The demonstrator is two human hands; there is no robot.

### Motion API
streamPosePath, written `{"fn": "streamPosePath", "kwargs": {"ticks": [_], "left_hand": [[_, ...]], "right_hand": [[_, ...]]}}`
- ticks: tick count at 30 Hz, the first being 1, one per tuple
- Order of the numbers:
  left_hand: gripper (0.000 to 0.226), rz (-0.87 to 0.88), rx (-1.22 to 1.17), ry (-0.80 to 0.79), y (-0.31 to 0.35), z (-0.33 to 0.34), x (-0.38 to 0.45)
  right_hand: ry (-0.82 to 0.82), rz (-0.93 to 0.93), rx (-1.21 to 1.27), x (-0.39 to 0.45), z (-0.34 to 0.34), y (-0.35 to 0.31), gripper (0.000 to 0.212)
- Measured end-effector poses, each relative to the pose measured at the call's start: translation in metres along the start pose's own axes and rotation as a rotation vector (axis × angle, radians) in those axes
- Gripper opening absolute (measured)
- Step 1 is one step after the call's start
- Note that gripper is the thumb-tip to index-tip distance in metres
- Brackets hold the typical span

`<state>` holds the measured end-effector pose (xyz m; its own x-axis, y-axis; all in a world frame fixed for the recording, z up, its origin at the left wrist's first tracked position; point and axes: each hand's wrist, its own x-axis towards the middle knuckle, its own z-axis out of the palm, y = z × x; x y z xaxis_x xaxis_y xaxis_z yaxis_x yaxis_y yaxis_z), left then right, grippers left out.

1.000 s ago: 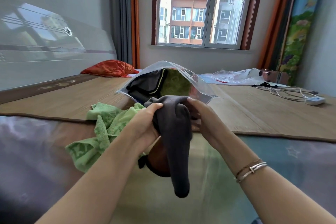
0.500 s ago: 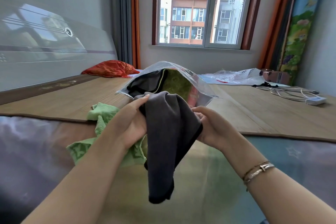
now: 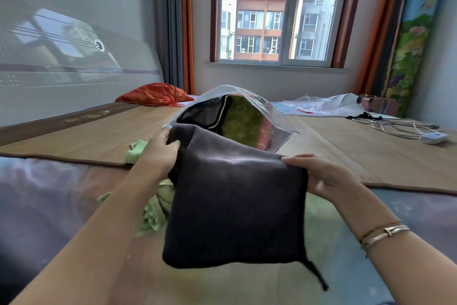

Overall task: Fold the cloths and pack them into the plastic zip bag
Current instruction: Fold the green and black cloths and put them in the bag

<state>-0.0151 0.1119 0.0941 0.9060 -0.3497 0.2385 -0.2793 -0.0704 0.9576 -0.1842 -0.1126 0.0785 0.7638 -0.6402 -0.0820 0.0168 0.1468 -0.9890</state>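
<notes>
A dark grey cloth (image 3: pixel 235 205) hangs spread out in front of me, held up by its top edge. My left hand (image 3: pixel 160 153) grips its upper left corner. My right hand (image 3: pixel 319 176) pinches its upper right corner. Just behind the cloth lies the clear plastic zip bag (image 3: pixel 269 111), mouth open toward me, with a black cloth, an olive patterned cloth and a reddish one inside. A light green cloth (image 3: pixel 153 205) lies crumpled on the bed under my left arm, partly hidden by the grey cloth.
A bamboo mat (image 3: pixel 99 136) covers the bed. A red pillow (image 3: pixel 153 94) lies at the headboard. Another crumpled clear plastic bag (image 3: pixel 321 106) sits far right, with white cables and a power strip (image 3: pixel 432 137) beyond it.
The grey cloth was bunched and hanging narrow between my hands. My hands have moved apart and it is now stretched out wide and flat.
</notes>
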Motion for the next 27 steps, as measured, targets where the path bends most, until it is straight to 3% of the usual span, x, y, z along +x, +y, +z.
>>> {"fn": "streamPosePath", "kwargs": {"ticks": [2,5,8,10,13,16,19,21,25,27], "left_hand": [[0.021,0.066,0.29,0.12,-0.001,-0.008,0.001],[0.03,0.074,0.272,0.176,-0.002,-0.015,0.002],[0.019,0.011,-0.098,0.042,0.002,-0.017,0.001],[0.016,-0.039,-0.368,-0.106,0.01,-0.018,-0.001],[0.026,-0.046,-0.458,-0.31,0.021,-0.023,-0.008],[0.076,-0.002,-0.185,-0.503,0.022,-0.03,-0.009],[0.093,0.178,0.537,-0.522,0.023,-0.026,-0.015],[0.081,0.163,0.769,-0.562,0.02,-0.018,-0.019],[0.027,0.146,0.85,-0.562,0.011,-0.012,-0.014],[0.011,0.1,0.898,-0.579,0.01,-0.012,-0.012]], "right_hand": [[0.029,0.029,0.133,-0.002,-0.007,-0.004,0.026],[0.05,0.054,0.234,-0.005,-0.015,-0.008,0.004],[0.077,-0.094,0.236,-0.005,-0.018,-0.015,0.017],[0.02,-0.213,0.217,-0.011,-0.016,-0.021,0.037],[-0.028,-0.421,-0.047,-0.02,-0.016,-0.028,0.057],[0.181,-0.602,-0.569,-0.026,-0.018,-0.032,0.06],[0.297,-0.652,-0.912,-0.027,-0.021,-0.033,0.052],[0.262,-0.634,-1.054,-0.028,-0.022,-0.029,0.047],[0.191,-0.627,-1.191,-0.033,-0.022,-0.028,0.032],[0.191,-0.646,-1.215,-0.034,-0.023,-0.03,0.02]]}}
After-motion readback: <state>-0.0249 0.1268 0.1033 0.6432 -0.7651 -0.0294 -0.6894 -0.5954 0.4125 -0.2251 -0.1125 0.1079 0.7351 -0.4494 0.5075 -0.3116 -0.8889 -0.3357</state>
